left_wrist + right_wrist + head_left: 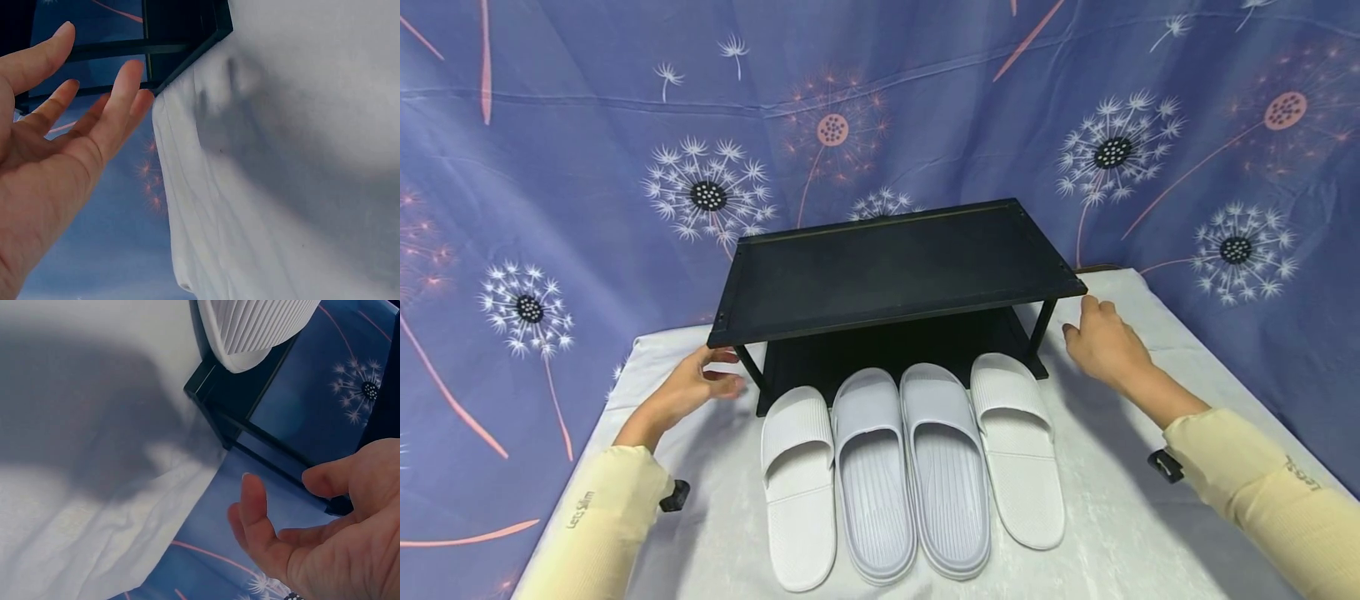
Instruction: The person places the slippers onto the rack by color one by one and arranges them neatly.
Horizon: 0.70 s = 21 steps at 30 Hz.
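Observation:
A black two-tier shoe rack [895, 267] stands at the back of the cloth-covered table. At its left end is my left hand [685, 387], fingers extended and spread near the front post; the left wrist view also shows that hand [69, 137] holding nothing. Beside the rack's right front corner, my right hand [1105, 343] has its fingers loosely bent around nothing, as in the right wrist view [325, 531]. Two grey slippers [877, 483] lie side by side in front of the rack, between a white slipper [801, 508] on the left and another white slipper [1021, 475] on the right.
White cloth [1120, 500] covers the table, whose right edge runs beyond my right hand. A blue curtain [925, 100] with dandelion prints hangs behind and along both sides. The slippers' toe ends reach the rack's lower shelf [880, 350].

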Tool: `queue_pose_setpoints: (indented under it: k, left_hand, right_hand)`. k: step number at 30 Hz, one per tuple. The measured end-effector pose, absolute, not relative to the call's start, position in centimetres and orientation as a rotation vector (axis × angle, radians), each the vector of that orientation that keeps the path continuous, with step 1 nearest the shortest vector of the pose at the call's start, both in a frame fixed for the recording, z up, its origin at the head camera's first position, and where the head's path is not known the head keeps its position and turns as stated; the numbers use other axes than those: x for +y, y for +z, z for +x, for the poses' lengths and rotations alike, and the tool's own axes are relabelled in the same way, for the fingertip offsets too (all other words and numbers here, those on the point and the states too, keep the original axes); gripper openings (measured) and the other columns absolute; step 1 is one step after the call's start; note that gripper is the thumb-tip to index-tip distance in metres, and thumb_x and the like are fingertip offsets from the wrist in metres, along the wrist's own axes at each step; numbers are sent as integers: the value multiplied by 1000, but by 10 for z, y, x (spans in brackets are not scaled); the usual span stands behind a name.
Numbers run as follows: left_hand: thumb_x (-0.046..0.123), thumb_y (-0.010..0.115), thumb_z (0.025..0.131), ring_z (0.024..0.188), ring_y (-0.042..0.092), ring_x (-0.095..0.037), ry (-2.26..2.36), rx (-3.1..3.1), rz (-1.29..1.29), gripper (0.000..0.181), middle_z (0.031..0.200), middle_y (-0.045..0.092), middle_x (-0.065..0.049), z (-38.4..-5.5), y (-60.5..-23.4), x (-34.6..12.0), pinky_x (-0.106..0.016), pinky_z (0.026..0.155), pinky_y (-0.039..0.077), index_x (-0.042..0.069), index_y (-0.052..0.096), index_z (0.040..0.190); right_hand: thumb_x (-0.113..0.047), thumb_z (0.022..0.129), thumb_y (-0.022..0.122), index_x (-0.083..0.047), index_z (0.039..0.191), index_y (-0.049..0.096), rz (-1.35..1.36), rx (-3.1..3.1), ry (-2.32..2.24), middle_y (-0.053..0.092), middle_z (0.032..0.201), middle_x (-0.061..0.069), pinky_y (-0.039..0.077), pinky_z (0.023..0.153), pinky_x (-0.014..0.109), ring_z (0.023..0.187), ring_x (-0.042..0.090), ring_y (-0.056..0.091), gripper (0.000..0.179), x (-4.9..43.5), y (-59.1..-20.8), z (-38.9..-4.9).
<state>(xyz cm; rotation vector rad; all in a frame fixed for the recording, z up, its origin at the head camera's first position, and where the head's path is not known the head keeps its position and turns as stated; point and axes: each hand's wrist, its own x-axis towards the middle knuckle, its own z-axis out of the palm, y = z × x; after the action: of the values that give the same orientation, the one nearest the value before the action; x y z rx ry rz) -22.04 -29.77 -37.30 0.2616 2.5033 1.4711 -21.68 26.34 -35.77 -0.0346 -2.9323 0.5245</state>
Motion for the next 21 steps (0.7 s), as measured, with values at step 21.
queue_pose_setpoints:
  k: [21]
  left_hand:
    - [4, 53, 87, 95, 53, -44, 1707, 2346, 285, 35, 110, 35, -26, -228, -383, -281, -41, 84, 49, -6, 34, 115]
  right_hand:
    - [-28, 88, 46, 15, 126, 26, 1, -2987, 483, 37, 109, 37, 39, 72, 64, 91, 55, 43, 60, 251, -348, -203]
